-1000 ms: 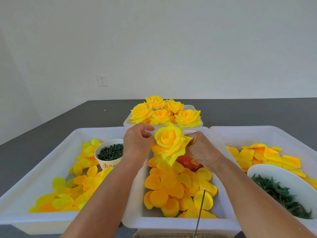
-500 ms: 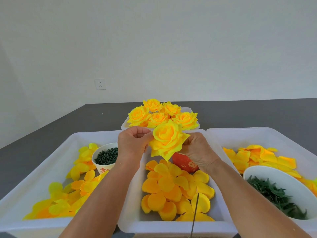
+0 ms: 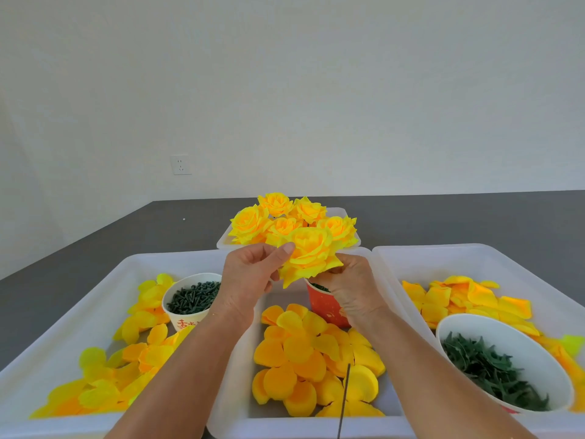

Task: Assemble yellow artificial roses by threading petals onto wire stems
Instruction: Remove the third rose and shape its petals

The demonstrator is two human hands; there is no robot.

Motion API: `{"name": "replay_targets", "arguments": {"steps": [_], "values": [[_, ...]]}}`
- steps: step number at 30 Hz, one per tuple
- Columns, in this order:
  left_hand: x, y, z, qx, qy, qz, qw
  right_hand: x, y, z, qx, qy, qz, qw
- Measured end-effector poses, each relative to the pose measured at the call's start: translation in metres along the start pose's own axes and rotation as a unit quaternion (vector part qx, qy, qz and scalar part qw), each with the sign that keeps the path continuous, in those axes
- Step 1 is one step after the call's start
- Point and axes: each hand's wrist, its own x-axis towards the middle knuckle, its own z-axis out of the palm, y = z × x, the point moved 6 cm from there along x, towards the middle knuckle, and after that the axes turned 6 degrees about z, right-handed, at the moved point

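Here both hands hold one yellow rose (image 3: pixel 311 255) up above the middle tray (image 3: pixel 234 407). The left hand (image 3: pixel 250 277) pinches its petals in a tight grip, and the right hand (image 3: pixel 351 286) grips it from below. Finished roses (image 3: pixel 275 217) sit in the tray at the table's far edge.

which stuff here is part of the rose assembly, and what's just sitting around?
In use: rose held by left hand and right hand; loose petals in middle tray; wire stem; finished roses.

Idle: wall socket; bowl of green leaves; cup of dark green pieces.
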Motion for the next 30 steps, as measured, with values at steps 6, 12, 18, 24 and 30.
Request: {"name": "replay_targets", "arguments": {"steps": [6, 12, 18, 24, 30], "values": [[0.003, -0.01, -0.002, 0.007, -0.01, -0.056, 0.998, -0.004, 0.01, 0.006, -0.001, 0.033, 0.055, 0.998], [0.005, -0.016, -0.005, 0.035, 0.002, -0.074, 0.997, -0.007, 0.024, 0.009, 0.038, -0.034, 0.119, 0.992], [0.005, -0.02, -0.009, 0.032, 0.002, -0.103, 0.994, -0.005, 0.026, 0.007, 0.032, -0.049, 0.118, 0.991], [0.005, -0.026, -0.015, -0.068, 0.029, -0.153, 0.985, -0.007, 0.021, 0.013, 0.016, -0.081, 0.105, 0.991], [0.005, -0.019, -0.018, -0.016, 0.056, -0.105, 0.993, -0.011, 0.018, 0.016, 0.033, -0.117, 0.105, 0.987]]}}
